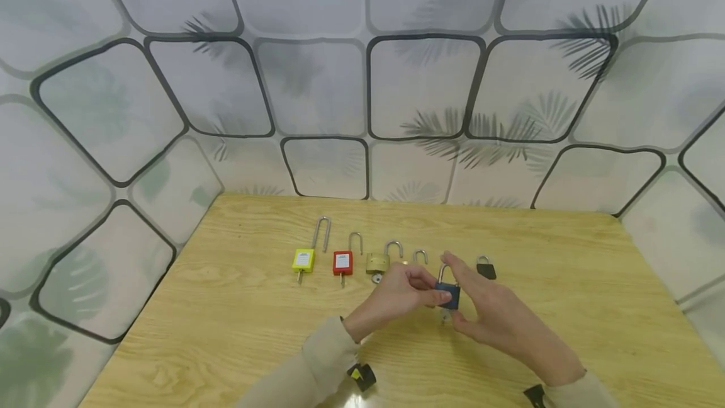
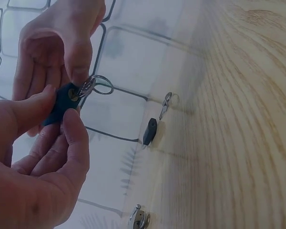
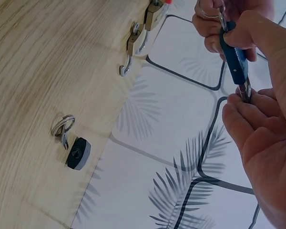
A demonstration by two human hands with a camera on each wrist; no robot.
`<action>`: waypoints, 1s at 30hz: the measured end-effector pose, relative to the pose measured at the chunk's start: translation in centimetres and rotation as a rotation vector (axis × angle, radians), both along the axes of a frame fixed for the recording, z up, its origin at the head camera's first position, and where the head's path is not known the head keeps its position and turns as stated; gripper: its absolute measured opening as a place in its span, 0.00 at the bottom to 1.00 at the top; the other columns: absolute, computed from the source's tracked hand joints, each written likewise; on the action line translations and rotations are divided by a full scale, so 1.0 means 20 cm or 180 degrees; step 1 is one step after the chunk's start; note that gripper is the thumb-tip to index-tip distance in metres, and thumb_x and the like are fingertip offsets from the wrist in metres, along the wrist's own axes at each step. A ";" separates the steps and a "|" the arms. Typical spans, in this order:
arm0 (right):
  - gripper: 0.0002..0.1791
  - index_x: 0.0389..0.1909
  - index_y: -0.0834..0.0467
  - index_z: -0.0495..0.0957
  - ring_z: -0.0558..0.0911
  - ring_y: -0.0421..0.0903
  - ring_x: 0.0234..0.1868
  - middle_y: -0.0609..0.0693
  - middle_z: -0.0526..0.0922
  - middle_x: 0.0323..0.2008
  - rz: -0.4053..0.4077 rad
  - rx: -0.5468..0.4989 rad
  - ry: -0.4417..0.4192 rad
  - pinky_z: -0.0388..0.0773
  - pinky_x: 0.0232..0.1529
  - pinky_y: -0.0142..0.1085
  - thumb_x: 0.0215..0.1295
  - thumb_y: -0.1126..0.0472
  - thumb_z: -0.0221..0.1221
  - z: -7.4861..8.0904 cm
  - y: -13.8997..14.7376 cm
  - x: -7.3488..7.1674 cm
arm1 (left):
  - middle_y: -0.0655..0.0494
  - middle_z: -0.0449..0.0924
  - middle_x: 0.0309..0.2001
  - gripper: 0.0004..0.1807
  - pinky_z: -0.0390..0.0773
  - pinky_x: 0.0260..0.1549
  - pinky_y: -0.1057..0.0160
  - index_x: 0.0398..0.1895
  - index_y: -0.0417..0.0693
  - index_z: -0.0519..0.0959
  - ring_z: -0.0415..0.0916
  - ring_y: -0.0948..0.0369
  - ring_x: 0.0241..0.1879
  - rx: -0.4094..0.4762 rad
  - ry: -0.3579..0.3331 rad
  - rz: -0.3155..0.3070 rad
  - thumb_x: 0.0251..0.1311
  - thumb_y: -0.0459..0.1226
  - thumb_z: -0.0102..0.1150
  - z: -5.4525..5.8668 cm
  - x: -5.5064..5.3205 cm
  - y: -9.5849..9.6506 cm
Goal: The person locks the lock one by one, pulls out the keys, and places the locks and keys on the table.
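Observation:
A small blue padlock (image 1: 447,295) is held up between both hands, above the wooden table (image 1: 226,332). My left hand (image 1: 393,301) pinches its body from the side, thumb across the front. My right hand (image 1: 501,307) spans the lock lengthwise: its fingers meet the metal shackle (image 3: 245,89) and its thumb presses the keyed end. From that end hang a key and a ring (image 2: 103,85), seen beside the right thumb in the left wrist view. The far side of the lock is hidden by fingers.
Behind the hands lie a yellow padlock (image 1: 303,260), a red padlock (image 1: 342,262) and a brass padlock (image 1: 377,262), shackles raised. Another shackle (image 1: 420,255) shows beyond the left hand. Right of these lies a black padlock (image 1: 486,270). Patterned fabric walls (image 1: 317,87) enclose the table.

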State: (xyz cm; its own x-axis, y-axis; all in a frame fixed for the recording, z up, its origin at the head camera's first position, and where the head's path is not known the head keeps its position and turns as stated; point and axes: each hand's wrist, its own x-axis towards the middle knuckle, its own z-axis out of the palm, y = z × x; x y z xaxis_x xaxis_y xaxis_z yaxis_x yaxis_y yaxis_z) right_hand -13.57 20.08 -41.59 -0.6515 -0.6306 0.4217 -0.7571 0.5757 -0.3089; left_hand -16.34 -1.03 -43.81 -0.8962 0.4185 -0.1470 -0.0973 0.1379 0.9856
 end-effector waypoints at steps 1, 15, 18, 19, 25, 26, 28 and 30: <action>0.54 0.76 0.68 0.58 0.52 0.23 0.19 0.67 0.77 0.66 -0.0013 -0.0012 0.0027 0.63 0.24 0.18 0.47 0.70 0.73 0.00 0.00 0.00 | 0.52 0.90 0.32 0.08 0.86 0.42 0.53 0.35 0.42 0.87 0.87 0.61 0.32 0.0002 -0.0001 0.0003 0.57 0.37 0.75 0.00 0.00 0.00; 0.47 0.69 0.70 0.67 0.59 0.26 0.22 0.69 0.81 0.59 -0.0110 -0.0024 0.0435 0.73 0.26 0.21 0.41 0.69 0.72 -0.02 -0.03 -0.01 | 0.50 0.90 0.32 0.09 0.85 0.39 0.60 0.35 0.42 0.87 0.86 0.61 0.31 -0.0008 -0.0069 0.0119 0.55 0.36 0.76 0.01 0.01 0.00; 0.47 0.67 0.71 0.68 0.60 0.27 0.22 0.70 0.82 0.58 -0.0064 -0.0044 0.0532 0.76 0.28 0.22 0.40 0.69 0.71 -0.03 -0.03 -0.01 | 0.50 0.90 0.32 0.09 0.84 0.37 0.64 0.35 0.42 0.86 0.86 0.63 0.30 0.0026 -0.0088 0.0109 0.55 0.35 0.76 0.00 0.01 0.00; 0.46 0.67 0.72 0.68 0.61 0.27 0.22 0.70 0.82 0.58 -0.0057 -0.0045 0.0560 0.77 0.28 0.22 0.40 0.70 0.70 -0.03 -0.04 -0.01 | 0.50 0.90 0.32 0.09 0.83 0.36 0.64 0.35 0.41 0.86 0.86 0.63 0.30 0.0040 -0.0095 0.0101 0.55 0.35 0.76 0.00 0.01 0.00; 0.45 0.65 0.71 0.70 0.68 0.30 0.23 0.70 0.84 0.55 -0.0073 -0.0003 0.0753 0.79 0.27 0.24 0.38 0.69 0.70 -0.03 -0.05 -0.01 | 0.50 0.90 0.32 0.08 0.85 0.38 0.61 0.35 0.40 0.86 0.86 0.62 0.30 0.0075 -0.0115 0.0064 0.56 0.35 0.76 -0.01 0.00 0.00; 0.45 0.65 0.71 0.70 0.67 0.30 0.23 0.70 0.84 0.54 -0.0088 0.0011 0.0776 0.78 0.26 0.24 0.38 0.69 0.70 -0.04 -0.05 -0.01 | 0.50 0.90 0.32 0.08 0.84 0.38 0.61 0.35 0.41 0.86 0.86 0.62 0.31 0.0064 -0.0117 0.0066 0.56 0.35 0.76 -0.01 0.00 0.00; 0.44 0.65 0.71 0.71 0.66 0.31 0.21 0.70 0.84 0.54 -0.0113 0.0037 0.0789 0.75 0.25 0.23 0.38 0.68 0.70 -0.04 -0.05 -0.01 | 0.49 0.90 0.32 0.08 0.84 0.38 0.61 0.35 0.41 0.86 0.86 0.62 0.31 0.0044 -0.0132 0.0080 0.55 0.35 0.76 -0.01 0.00 0.00; 0.44 0.64 0.70 0.71 0.71 0.33 0.22 0.69 0.85 0.54 -0.0119 0.0065 0.0806 0.77 0.25 0.23 0.38 0.68 0.71 -0.04 -0.05 -0.01 | 0.49 0.90 0.32 0.08 0.85 0.39 0.60 0.35 0.41 0.86 0.86 0.62 0.31 0.0026 -0.0146 0.0099 0.55 0.35 0.76 -0.01 0.00 0.00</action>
